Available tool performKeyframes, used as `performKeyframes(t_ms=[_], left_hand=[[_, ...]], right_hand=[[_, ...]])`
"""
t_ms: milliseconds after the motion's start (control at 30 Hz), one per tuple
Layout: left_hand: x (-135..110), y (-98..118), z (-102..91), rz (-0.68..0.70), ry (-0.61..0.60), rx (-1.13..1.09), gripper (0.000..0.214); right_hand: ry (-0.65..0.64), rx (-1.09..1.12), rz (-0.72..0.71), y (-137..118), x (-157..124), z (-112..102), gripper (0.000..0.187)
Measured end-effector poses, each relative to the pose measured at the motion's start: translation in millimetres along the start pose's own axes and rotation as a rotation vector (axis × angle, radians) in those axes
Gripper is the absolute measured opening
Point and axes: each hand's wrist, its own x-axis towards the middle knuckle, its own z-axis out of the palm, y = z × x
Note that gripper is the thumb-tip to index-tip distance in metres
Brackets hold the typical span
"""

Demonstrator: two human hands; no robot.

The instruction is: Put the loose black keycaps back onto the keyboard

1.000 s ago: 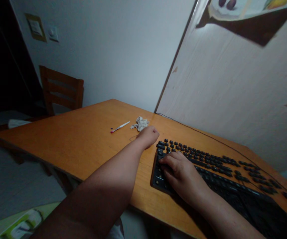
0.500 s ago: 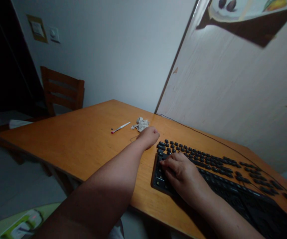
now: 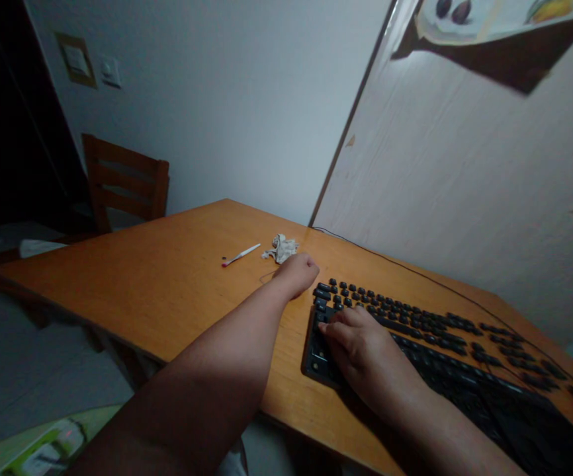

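A black keyboard (image 3: 311,360) lies on the wooden table, its left end towards the middle of the view. My right hand (image 3: 358,337) rests over that end, fingers bunched and fingertips pressed down at a small black keycap that they mostly cover. Bare switch spots show near the keyboard's front left corner. Loose black keycaps (image 3: 405,311) lie in rows behind the keyboard. Left of these rows, my left hand (image 3: 299,272) rests on the table, curled into a fist; what it may hold is hidden. A thin curved wire (image 3: 266,276) shows beside its wrist.
Beyond my left hand sits a crumpled grey-white cloth or tissue (image 3: 282,248). A white brush (image 3: 241,254) with a pinkish tip lies left of it, near a tiny dark piece (image 3: 223,258). A black cable (image 3: 390,261) runs along the wall. A wooden chair (image 3: 125,175) stands behind the table.
My right hand's fingers have shifted very slightly at the keyboard's left end. My left hand stays where it was.
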Motion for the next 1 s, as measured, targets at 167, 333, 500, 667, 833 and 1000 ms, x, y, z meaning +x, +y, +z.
performKeyframes(t_ms=[167, 333, 500, 667, 833, 1000], left_hand=[[-1, 0, -0.5, 0.003, 0.009, 0.002, 0.017], [0, -1, 0.2, 0.000, 0.006, 0.006, 0.018], [0, 0, -0.4, -0.011, -0.001, 0.003, 0.017], [0, -1, 0.4, -0.006, -0.007, -0.026, 0.017], [0, -2, 2.0, -0.004, -0.003, -0.044, 0.017], [2, -3, 2.4, 0.018, -0.008, -0.033, 0.017]], right_hand=[[-0.013, -0.041, -0.014, -2, 0, 0, 0.023], [-0.009, -0.053, -0.020, -2, 1, 0, 0.023], [-0.020, -0.042, -0.007, -5, 0, -1, 0.023], [-0.040, -0.021, -0.008, -3, -2, 1, 0.023], [0.026, 0.023, -0.032, 3, -2, -2, 0.020], [0.124, -0.032, 0.041, 11, -1, -16, 0.021]])
